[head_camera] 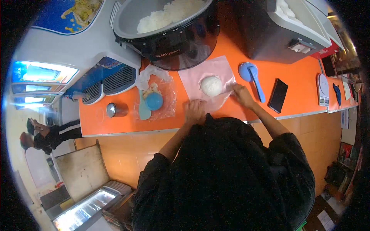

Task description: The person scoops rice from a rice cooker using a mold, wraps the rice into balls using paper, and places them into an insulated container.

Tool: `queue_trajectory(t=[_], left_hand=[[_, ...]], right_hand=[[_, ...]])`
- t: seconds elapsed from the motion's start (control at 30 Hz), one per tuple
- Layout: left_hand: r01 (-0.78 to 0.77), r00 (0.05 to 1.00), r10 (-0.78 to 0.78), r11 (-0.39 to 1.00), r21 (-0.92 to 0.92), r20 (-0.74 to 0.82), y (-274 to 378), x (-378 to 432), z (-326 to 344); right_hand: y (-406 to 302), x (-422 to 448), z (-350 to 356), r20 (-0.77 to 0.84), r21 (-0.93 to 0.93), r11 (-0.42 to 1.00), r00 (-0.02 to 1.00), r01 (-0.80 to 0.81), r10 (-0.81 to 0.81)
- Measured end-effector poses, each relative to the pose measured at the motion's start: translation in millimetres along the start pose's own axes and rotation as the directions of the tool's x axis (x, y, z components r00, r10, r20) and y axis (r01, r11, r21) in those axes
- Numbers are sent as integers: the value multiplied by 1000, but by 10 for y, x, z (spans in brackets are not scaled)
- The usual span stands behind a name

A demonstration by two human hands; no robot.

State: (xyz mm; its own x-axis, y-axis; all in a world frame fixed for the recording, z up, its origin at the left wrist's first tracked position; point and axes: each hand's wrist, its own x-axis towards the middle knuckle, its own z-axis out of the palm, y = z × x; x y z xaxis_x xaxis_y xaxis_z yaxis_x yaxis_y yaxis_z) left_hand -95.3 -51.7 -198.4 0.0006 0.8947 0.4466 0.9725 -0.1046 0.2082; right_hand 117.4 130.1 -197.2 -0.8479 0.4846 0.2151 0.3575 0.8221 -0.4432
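A rounded mound of white rice [211,85] sits on a sheet of pink wrapping paper [199,69] on the orange counter. My right hand [243,94] pinches the paper's right edge, which is lifted and creased beside the rice. At the near left edge, my left hand [195,111] has its fingers closed over the paper. To the right of the sheet lie a blue rice ladle or scoop [245,72] with grains stuck to it and a blue paddle handle [258,86]. Directly behind the paper stands a black rice cooker [179,52] holding cooked rice [164,18].
A plastic bag [166,112] under a blue cup [154,101] and a pale green spatula [144,108], a metal-lidded jar [111,110] and a drink dispenser [86,43] are left. Rightward are a phone [278,95], a cooler box [277,37] and a digital scale [323,89]. Another person [52,135] stands far left.
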Motion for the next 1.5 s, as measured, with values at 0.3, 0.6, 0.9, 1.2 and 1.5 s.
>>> queue_trajectory(t=[0.3,0.6,0.9,1.2,1.5], left_hand=[[720,657,-618,346,-601,431,-430,210,76],[661,578,-787,296,-690,217,-176,399,123],[849,518,-854,520,-95,-48,-179,232,239],[172,979,-143,960,-219,142,376,368,214],[330,941,-332,943,35,70,374,660,78]], right_hand=[[143,186,-211,35,373,906,979,-200,202],[121,265,25,-12,574,627,760,-527,650],[-39,134,172,-159,-184,786,807,-590,568],[189,1250,-62,-163,-153,948,954,-278,253],[191,1533,-220,427,32,995,901,-99,76]])
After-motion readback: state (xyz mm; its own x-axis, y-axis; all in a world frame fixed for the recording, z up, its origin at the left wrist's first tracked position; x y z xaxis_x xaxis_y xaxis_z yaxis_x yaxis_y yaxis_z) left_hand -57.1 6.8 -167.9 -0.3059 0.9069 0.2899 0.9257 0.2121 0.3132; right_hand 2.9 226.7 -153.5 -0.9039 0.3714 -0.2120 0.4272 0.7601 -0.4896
